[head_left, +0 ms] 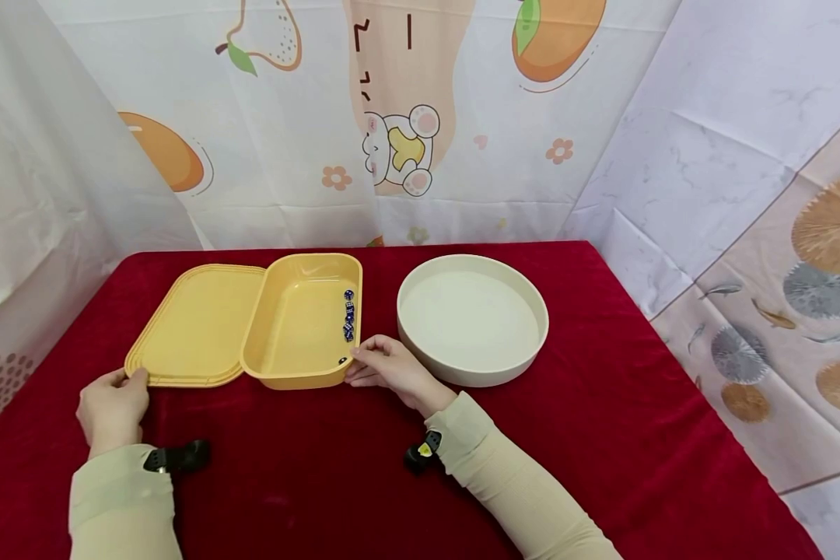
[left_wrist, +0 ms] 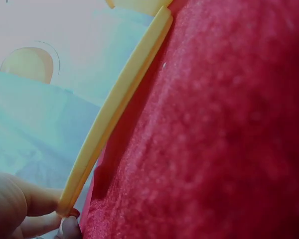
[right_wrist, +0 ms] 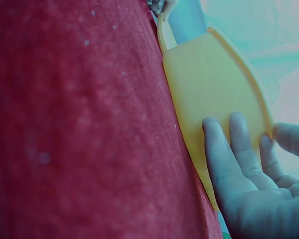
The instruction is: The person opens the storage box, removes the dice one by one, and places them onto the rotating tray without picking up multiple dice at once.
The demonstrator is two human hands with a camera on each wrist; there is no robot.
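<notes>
A yellow plastic box (head_left: 290, 330) stands uncovered on the red cloth. Several dark blue dice (head_left: 349, 315) lie in a row along its right inner wall, and one small dark piece (head_left: 342, 360) sits in the near right corner. My right hand (head_left: 392, 372) grips that corner, thumb at the rim and fingers (right_wrist: 221, 154) against the outer wall. To the left, the flat yellow lid (head_left: 199, 327) meets the box's left side. Between thumb and fingers, my left hand (head_left: 114, 404) pinches the lid's near left corner. The left wrist view shows the lid's edge (left_wrist: 114, 109) from the side.
A round cream tray (head_left: 472, 311) with a raised rim stands just right of the box, close to my right hand. Red cloth (head_left: 308, 474) covers the table. Printed curtains (head_left: 280, 179) hang behind and at both sides.
</notes>
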